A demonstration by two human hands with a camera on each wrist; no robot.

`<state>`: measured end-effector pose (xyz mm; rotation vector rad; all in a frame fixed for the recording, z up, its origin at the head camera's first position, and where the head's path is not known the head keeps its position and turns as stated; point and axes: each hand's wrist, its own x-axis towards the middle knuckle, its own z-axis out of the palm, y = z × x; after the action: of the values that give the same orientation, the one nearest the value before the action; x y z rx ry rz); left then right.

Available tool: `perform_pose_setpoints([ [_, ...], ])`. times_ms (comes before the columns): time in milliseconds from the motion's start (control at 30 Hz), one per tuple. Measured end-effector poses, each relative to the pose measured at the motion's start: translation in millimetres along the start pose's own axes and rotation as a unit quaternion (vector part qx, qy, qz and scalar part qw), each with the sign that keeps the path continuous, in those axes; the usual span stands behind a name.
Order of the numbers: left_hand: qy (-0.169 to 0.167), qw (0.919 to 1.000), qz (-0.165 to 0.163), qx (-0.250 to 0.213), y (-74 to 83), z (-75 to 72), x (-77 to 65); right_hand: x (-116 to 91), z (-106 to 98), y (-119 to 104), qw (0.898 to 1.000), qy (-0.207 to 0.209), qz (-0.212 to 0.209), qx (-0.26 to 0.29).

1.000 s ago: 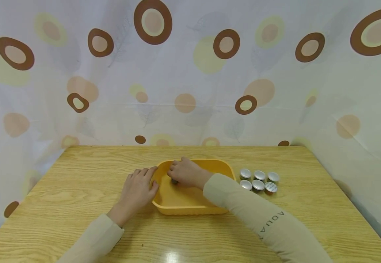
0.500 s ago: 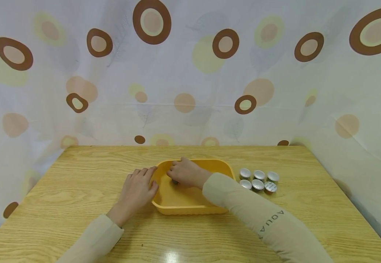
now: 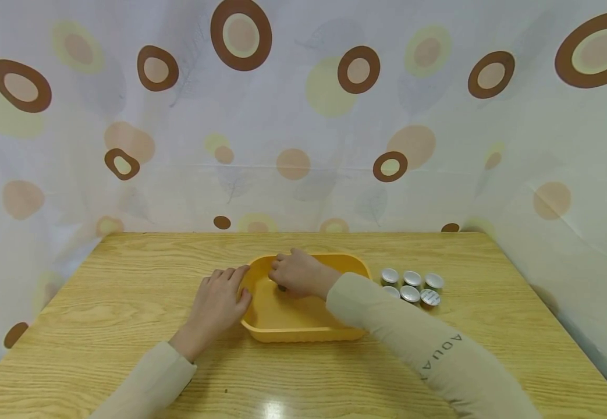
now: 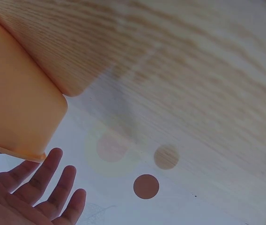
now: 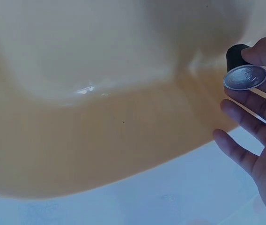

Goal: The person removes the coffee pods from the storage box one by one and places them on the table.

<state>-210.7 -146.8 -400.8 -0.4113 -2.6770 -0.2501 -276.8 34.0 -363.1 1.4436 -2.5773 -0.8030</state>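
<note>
My right hand [image 3: 299, 274] is inside the yellow plastic tray [image 3: 303, 336], towards its left half. Between thumb and fingers it pinches a dark coffee capsule [image 5: 236, 57] whose silver foil lid shows in the right wrist view. In the head view, most of that capsule is hidden under the hand. My left hand [image 3: 219, 305] rests at the tray's left rim. Its fingers are fairly straight and spread in the left wrist view, and one fingertip [image 4: 55, 152] lies beside the rim.
Right of the tray, several foil-lidded capsules [image 3: 410, 294] stand in two short rows on the wooden table [image 3: 125, 291]. The right sleeve partly covers one. A white patterned curtain [image 3: 293, 116] hangs behind and at both sides.
My right hand has shifted slightly to the right within the tray, the capsule still pinched. The left hand stays at the rim.
</note>
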Motion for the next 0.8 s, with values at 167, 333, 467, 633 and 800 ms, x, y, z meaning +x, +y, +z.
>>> perform_pose_setpoints([
  [167,-0.003,1.0,-0.003,-0.001,0.4,-0.9,0.3,-5,-6,3,1.0,-0.008,-0.002,0.006],
  [333,-0.001,1.0,-0.001,-0.001,-0.1,-0.4,0.4,-10,-11,7,1.0,-0.011,-0.002,0.0],
  [467,-0.001,1.0,-0.002,-0.002,-0.4,-0.1,0.5,-15,-12,8,1.0,-0.005,-0.003,-0.011],
  [633,-0.005,1.0,-0.002,-0.004,-0.4,0.6,-0.3,-24,-10,8,1.0,0.007,-0.005,-0.029],
  [800,-0.007,1.0,-0.004,-0.006,-0.2,0.4,-0.2,-33,-6,8,0.999,0.021,-0.01,-0.044],
])
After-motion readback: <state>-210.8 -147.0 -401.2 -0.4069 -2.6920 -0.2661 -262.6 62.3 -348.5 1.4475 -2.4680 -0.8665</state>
